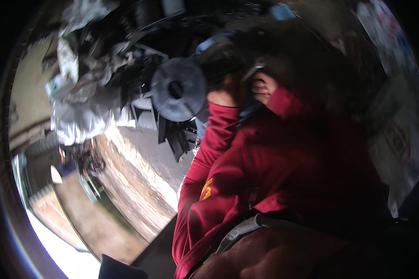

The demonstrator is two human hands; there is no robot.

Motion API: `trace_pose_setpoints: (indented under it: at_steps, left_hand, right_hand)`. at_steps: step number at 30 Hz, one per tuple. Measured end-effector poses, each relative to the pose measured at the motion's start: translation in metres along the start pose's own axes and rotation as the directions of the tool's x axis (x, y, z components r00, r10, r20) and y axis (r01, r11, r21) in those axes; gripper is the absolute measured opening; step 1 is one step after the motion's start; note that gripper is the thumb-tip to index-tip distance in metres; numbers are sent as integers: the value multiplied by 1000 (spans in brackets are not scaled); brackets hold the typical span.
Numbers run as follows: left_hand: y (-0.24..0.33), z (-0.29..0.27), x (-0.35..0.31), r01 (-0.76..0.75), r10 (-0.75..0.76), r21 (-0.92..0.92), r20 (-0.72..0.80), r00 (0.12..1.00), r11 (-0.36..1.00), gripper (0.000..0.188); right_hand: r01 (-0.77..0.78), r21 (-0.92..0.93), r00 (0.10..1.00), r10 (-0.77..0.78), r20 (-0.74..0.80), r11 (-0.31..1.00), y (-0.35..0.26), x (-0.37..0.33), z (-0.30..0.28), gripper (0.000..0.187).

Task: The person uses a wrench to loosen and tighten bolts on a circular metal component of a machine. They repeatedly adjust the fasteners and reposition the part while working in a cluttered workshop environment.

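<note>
My left hand (224, 95) reaches up into a dark area beside a large grey disc (174, 109) with a slotted hole at its centre, like a spool end. Its fingers are lost in shadow and blur against a dark object. To its right, my right hand (265, 87) has its fingers curled in. A short shiny metal piece (253, 70) shows just above those fingers; whether they grip it is blurred. Behind both hands lies a dark blue-edged thing (214, 41) whose kind I cannot make out.
Crumpled silver-grey plastic sheeting (84, 118) hangs at the left. Black frame-like parts (174, 142) and a chain (195, 149) sit below the disc. White printed sacks (395, 135) stand at the right. A small light-blue item (282, 12) lies at the top.
</note>
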State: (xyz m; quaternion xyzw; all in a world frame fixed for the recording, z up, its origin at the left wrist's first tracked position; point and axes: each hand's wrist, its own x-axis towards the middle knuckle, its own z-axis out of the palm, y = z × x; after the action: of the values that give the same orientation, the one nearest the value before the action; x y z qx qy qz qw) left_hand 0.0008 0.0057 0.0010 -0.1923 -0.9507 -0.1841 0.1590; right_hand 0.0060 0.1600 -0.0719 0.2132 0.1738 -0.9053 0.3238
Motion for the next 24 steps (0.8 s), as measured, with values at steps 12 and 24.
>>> trace_pose_setpoints:
  at_steps: [12, 24]
  left_hand:
    - [5, 39, -9, -4, -75, -288, -265, 961, 958, 25]
    - [8, 22, 1, -8, -68, -269, -274, 959, 963, 20]
  right_hand:
    - [29, 10, 995, -30, 100, 1000, -7, -9, -1, 24]
    - [196, -295, 978, -208, -12, 935, -11, -7, -1, 32]
